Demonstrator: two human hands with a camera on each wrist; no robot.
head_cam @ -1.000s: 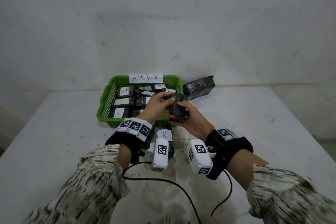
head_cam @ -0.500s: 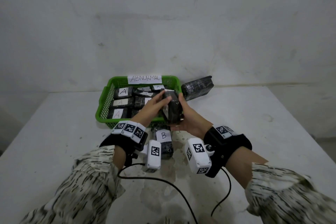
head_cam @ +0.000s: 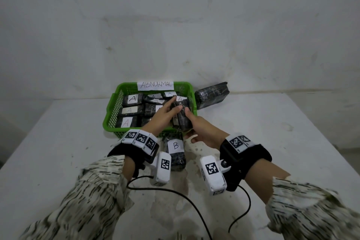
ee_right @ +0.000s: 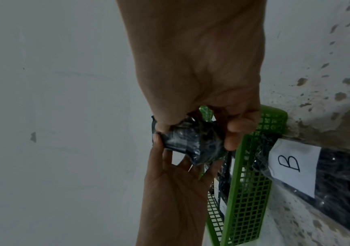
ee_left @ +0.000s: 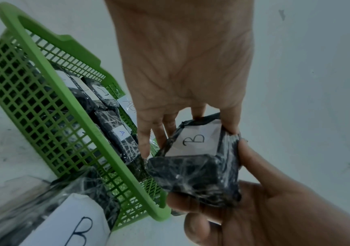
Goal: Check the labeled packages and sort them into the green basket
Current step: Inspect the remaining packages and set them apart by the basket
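Both hands hold one black wrapped package [head_cam: 182, 117] over the near right corner of the green basket [head_cam: 112, 115]. In the left wrist view its white label reads B [ee_left: 197, 141]. My left hand [head_cam: 174, 107] pinches its far end between thumb and fingers [ee_left: 231, 128]. My right hand [head_cam: 188, 122] grips its near end from the right, thumb [ee_right: 159, 126] on one side and fingers [ee_right: 233, 133] on the other. The basket carries an ABNORMAL sign [head_cam: 156, 84] and holds several packages labelled A [head_cam: 132, 99].
A second package labelled B [head_cam: 175, 151] lies on the white table [head_cam: 272, 142] just in front of the basket, below my wrists. A larger black wrapped package [head_cam: 212, 94] leans at the basket's far right corner. Black cables [head_cam: 187, 198] trail toward me.
The held package has been turned on edge and carried slightly left toward the basket. Both hands moved with it and kept their hold.
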